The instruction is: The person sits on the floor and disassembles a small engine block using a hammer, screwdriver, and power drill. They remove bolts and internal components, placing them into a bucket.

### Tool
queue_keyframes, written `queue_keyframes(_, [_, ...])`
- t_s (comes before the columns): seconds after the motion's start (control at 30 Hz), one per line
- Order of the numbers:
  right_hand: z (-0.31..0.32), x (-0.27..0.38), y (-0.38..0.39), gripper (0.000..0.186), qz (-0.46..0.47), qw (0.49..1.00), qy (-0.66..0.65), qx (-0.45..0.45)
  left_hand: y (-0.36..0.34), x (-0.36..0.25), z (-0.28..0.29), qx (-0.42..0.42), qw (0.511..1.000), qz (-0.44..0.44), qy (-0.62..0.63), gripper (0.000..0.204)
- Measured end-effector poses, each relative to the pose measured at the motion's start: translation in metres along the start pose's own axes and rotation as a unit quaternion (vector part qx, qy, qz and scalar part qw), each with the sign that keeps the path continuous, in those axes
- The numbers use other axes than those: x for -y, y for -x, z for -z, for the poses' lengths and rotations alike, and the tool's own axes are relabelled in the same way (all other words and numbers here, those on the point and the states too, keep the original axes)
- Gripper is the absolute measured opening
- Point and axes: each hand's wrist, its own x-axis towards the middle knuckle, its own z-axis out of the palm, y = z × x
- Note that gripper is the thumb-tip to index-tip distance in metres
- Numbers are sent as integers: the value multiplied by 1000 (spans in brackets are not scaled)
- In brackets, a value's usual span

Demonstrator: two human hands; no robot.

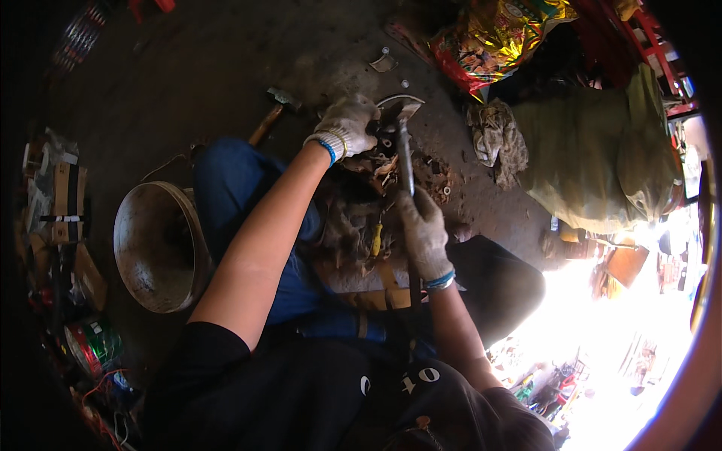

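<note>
On my feed, the left arm slants up from the lower left, its gloved left hand palm down above the small dark scraps on the floor. Its fingers are bent, but their undersides are hidden from me; I cannot tell how far they close or whether they grip anything. The right arm rises from the lower right, elbow bent, and I see the gloved right hand with its fingers wrapped around the lower end of a grey rod. The rod's upper end overlaps a curved plate just beside the left hand; contact there is unclear to me. Among containers, a round bucket stands at left, mouth toward my camera, its inner wall stained and its depth dark. A shiny bag lies upper right, contents indistinct.
</note>
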Motion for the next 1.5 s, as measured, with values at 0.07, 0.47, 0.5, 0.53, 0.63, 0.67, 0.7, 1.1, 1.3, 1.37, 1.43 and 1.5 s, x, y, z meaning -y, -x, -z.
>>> queue_keyframes(0.07, [8,2,5,43,-5,997,-71,20,2,-2,0,6,1000,-2,10,47])
queue_keyframes(0.47, [7,5,1,40,53,992,-105,-35,-2,-2,1,6,1000,-15,5,50])
queue_keyframes(0.5, [5,5,3,40,50,994,-95,-22,-2,-2,0,10,1000,-6,10,50])
queue_keyframes(0.53, [4,7,5,41,58,993,-93,-39,-1,-2,-1,23,1000,5,17,50])
queue_keyframes(0.63, [-7,11,8,44,-16,999,19,-20,-1,-1,-1,10,1000,5,2,50])
queue_keyframes(0.67, [-6,13,7,46,-24,997,76,-4,-2,-1,-1,14,1000,5,0,50])
queue_keyframes(0.7, [-4,15,7,45,5,1000,12,-15,-3,-1,0,7,1000,-8,-3,50])
queue_keyframes(1.1, [-1,5,-1,52,28,997,-20,-67,2,-1,0,-15,1000,6,8,54])
queue_keyframes(1.3, [10,-1,4,40,63,988,-137,-40,1,-3,-3,-3,1000,0,7,55])
queue_keyframes(1.37, [-2,-1,3,44,30,996,-45,-65,-1,-1,-3,-2,1000,-2,21,56])
queue_keyframes(1.43, [-8,2,2,53,13,997,38,-62,-2,1,-3,-4,1000,-2,2,57])
queue_keyframes(1.5, [-4,8,3,56,16,996,56,-60,-1,2,-3,-18,1000,4,-7,56])
